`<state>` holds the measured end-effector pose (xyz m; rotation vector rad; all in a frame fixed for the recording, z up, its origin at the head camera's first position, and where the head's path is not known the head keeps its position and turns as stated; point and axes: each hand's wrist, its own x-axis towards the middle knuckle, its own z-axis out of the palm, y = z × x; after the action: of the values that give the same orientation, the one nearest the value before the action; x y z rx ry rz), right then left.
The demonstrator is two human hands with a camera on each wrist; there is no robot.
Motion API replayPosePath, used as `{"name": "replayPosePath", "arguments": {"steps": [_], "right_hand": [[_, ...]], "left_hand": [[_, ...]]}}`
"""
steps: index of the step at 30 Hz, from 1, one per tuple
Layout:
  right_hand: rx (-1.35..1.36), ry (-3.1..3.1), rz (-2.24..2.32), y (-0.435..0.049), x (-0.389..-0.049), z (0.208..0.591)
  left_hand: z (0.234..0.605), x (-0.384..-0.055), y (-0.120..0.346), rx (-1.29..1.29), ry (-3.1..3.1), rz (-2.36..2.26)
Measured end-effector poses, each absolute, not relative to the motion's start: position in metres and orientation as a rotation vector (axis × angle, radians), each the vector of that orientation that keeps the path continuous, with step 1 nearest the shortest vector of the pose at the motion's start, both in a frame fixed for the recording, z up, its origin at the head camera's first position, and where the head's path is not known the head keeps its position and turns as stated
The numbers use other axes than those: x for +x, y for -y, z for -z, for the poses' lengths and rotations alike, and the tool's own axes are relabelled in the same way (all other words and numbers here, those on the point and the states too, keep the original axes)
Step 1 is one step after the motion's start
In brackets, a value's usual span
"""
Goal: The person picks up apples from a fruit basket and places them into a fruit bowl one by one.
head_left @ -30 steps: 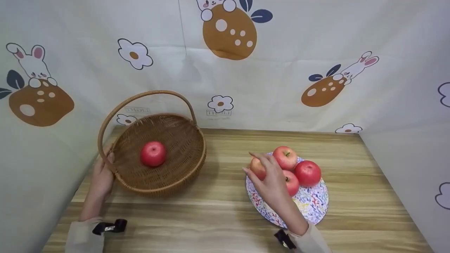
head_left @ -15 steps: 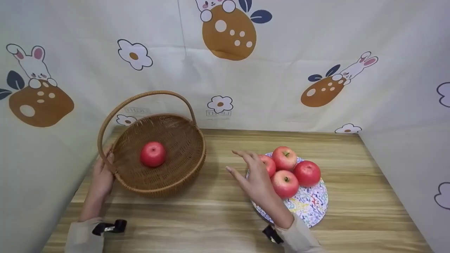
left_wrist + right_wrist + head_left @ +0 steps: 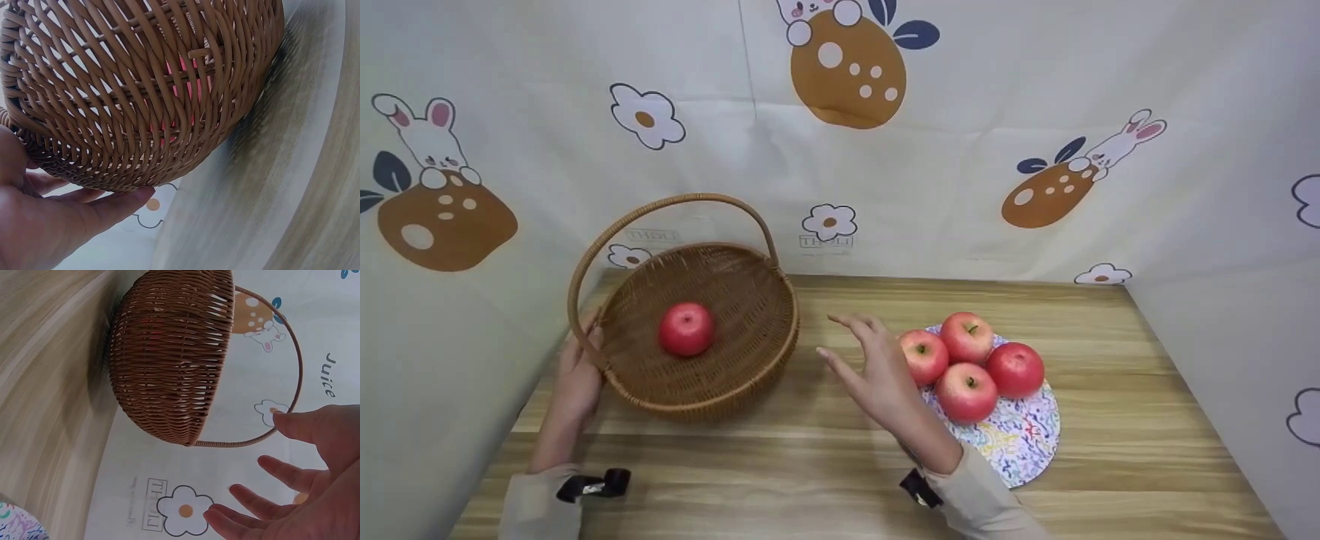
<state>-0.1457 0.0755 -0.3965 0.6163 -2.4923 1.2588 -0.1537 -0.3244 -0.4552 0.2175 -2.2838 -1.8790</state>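
A brown wicker basket [image 3: 720, 322] with an arched handle stands at the left in the head view, one red apple [image 3: 687, 329] inside it. My left hand [image 3: 577, 375] rests against the basket's left outer side; in the left wrist view its fingers [image 3: 124, 208] lie fairly straight along the weave, the thumb partly cut off. Between basket and plate hovers my right hand [image 3: 877, 375], fingers and thumb spread with nothing held. Several red apples [image 3: 967, 393] sit grouped on a round, colourfully patterned plate [image 3: 1020, 450] to its right.
The wood-grain table [image 3: 810, 465] is bounded by a pale printed cloth wall [image 3: 960, 225] at the back and by similar walls on both sides. The basket handle [image 3: 690, 198] arches high over the basket's opening.
My right hand has moved left, off the plate and its apples towards the basket, uncovering the leftmost apple. The left hand and basket have stayed in place.
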Motion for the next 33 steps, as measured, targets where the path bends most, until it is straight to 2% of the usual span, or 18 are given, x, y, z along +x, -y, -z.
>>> {"name": "replayPosePath", "arguments": {"steps": [33], "right_hand": [[0.797, 2.576, -1.391, -0.017, -0.171, 0.376]], "left_hand": [[0.452, -0.15, 0.325, 0.18, 2.367, 1.845]]}}
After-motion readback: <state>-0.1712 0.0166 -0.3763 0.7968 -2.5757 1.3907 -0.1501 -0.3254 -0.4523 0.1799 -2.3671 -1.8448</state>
